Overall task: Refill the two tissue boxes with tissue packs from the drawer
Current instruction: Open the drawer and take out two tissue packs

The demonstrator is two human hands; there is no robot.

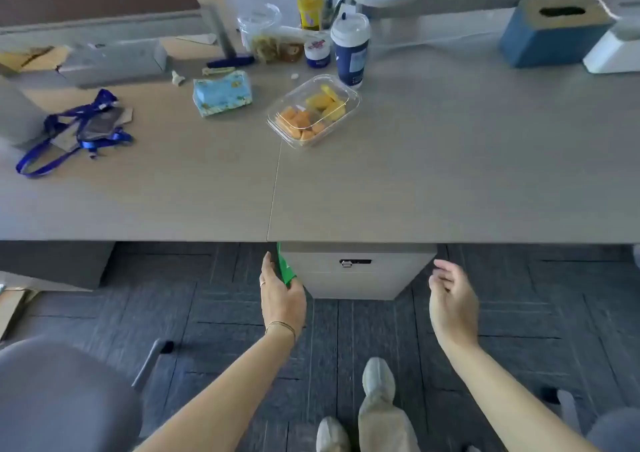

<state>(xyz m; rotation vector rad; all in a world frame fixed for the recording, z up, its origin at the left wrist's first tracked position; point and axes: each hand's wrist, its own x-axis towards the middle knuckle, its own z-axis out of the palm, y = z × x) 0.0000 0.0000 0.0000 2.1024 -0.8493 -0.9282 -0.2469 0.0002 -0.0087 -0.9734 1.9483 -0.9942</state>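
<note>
A blue tissue box [550, 35] with a tan slotted lid stands at the desk's far right, and a white tissue box [616, 46] sits just right of it, partly cut off by the frame. Under the desk stands a grey drawer cabinet [356, 275] with a dark lock, its front shut. My left hand [280, 295] grips a green tissue pack [284, 268] beside the cabinet's left corner, below the desk edge. My right hand [450, 299] hovers open, fingers loosely curled, to the right of the cabinet and holds nothing.
On the desk [450, 174] lie a light-blue tissue pack [221, 93], a clear fruit container [313, 112], a lidded cup [350, 49], jars, and a blue lanyard [76, 132]. A grey chair [65, 399] is at lower left. My feet [363, 413] stand on dark carpet.
</note>
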